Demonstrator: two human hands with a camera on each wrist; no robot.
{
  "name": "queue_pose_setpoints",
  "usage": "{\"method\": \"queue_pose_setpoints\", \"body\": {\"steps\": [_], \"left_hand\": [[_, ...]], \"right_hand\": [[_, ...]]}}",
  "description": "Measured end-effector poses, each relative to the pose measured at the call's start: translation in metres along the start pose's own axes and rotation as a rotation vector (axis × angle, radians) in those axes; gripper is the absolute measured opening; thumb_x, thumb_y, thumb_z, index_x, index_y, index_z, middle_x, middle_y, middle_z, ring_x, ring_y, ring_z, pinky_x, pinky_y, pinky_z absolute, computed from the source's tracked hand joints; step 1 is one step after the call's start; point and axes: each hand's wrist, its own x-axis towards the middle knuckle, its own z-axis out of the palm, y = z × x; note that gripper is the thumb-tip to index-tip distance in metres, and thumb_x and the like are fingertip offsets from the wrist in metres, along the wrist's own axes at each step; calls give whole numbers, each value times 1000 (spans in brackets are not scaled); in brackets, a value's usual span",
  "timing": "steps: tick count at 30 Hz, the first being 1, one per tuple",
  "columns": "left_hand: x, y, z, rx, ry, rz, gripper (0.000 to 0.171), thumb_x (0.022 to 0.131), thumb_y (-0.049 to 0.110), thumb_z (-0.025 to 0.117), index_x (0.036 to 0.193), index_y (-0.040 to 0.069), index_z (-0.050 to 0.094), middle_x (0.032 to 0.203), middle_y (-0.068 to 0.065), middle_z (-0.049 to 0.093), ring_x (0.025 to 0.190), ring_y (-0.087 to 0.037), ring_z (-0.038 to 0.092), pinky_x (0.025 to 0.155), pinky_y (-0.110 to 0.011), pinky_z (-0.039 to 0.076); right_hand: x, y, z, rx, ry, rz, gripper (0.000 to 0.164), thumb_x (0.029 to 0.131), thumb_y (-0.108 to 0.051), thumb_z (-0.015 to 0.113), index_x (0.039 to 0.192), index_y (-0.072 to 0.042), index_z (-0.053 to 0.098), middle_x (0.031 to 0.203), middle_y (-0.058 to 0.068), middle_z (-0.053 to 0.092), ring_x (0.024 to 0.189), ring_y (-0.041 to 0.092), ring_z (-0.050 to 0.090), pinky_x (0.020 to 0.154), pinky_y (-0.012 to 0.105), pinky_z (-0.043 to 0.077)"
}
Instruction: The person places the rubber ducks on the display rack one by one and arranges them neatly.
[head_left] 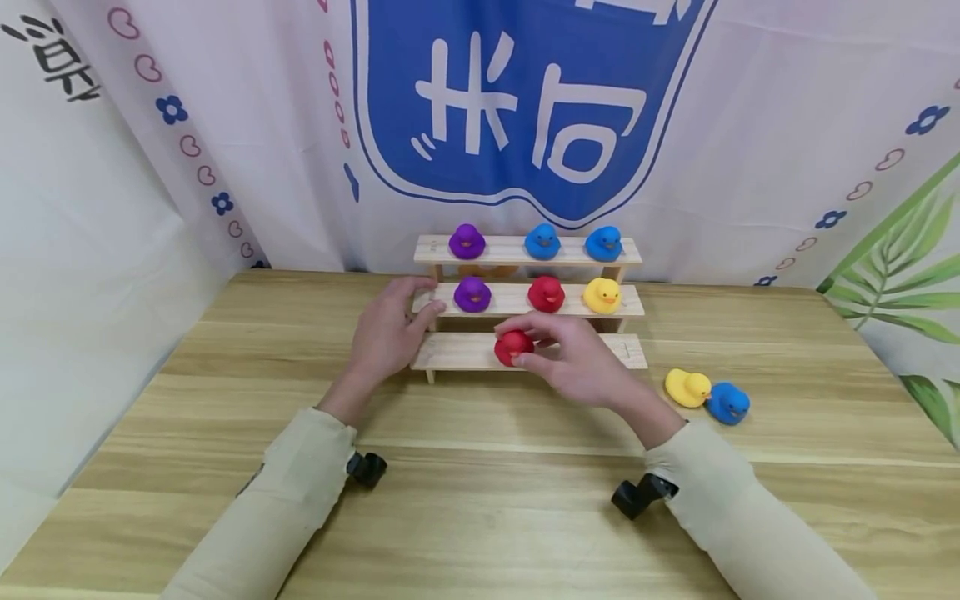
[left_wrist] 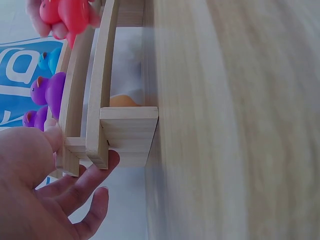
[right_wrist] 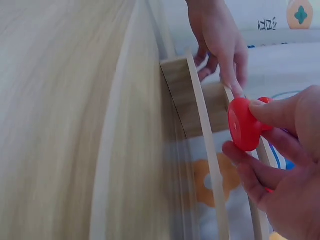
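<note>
A red rubber duck [head_left: 513, 347] is pinched between the thumb and fingers of my right hand [head_left: 577, 362], over the bottom tier of a three-step wooden display rack [head_left: 461, 350]. The right wrist view shows the duck's flat underside [right_wrist: 242, 125] raised off the tier. My left hand [head_left: 386, 329] holds the rack's left end, its thumb on the middle tier and its fingers around the end [left_wrist: 75, 195]. Along the middle tier sit a purple duck [head_left: 472, 294], a red duck [head_left: 547, 294] and a yellow duck [head_left: 602, 296].
The top tier bears a purple duck [head_left: 467, 242] and two blue ducks, one in the middle [head_left: 542, 241] and one at the right [head_left: 604, 243]. Right of the rack, a yellow duck [head_left: 686, 387] and a blue duck [head_left: 728, 403] lie on the wooden table [head_left: 480, 517]. A printed curtain [head_left: 300, 150] hangs behind.
</note>
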Motion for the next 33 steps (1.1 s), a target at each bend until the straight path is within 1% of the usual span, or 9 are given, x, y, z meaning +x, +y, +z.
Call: {"method": "queue_pose_setpoints", "body": {"steps": [6,12,16,24,29,33], "left_hand": [[1,-1,1,9,3,-6,46,110,35,59,149,12,57,154,-14,57,97,-32,72,95,-51,58],[0,-2,-1,8,11,0,45,110,34,59,148,11,58,152,-15,58,99,-33,71,97,-52,57],[0,-2,-1,10,15,2,45,110,35,59,148,10,58,152,-15,58,99,-33,70,95,-52,57],[1,-3,0,7,17,11,44,110,34,60,147,11,59,152,-15,58,96,-32,70,94,-51,57],[1,-1,0,6,18,21,43,110,33,60,146,11,60,151,-15,59,93,-32,70,89,-49,58],[1,-1,1,5,16,20,42,110,33,60,146,12,60,151,-15,59,92,-31,70,85,-47,59]], "right_hand": [[12,-2,15,-1,-8,-3,37,99,-10,76,135,-16,71,136,0,72,128,22,65,108,48,58],[20,-6,25,-44,-4,18,36,99,-12,76,135,-17,72,135,0,72,123,21,65,103,42,59],[22,-9,31,-57,-1,20,36,98,-11,76,134,-17,72,133,2,72,122,21,67,102,40,60],[24,-11,38,-42,21,79,40,98,-9,77,135,-21,71,140,3,69,126,25,66,107,42,59],[28,-11,41,-26,50,114,41,97,-10,78,136,-20,71,140,4,70,123,26,69,106,41,59],[31,-11,41,-19,53,137,41,97,-11,78,136,-18,71,141,5,70,123,26,70,106,40,59]]}}
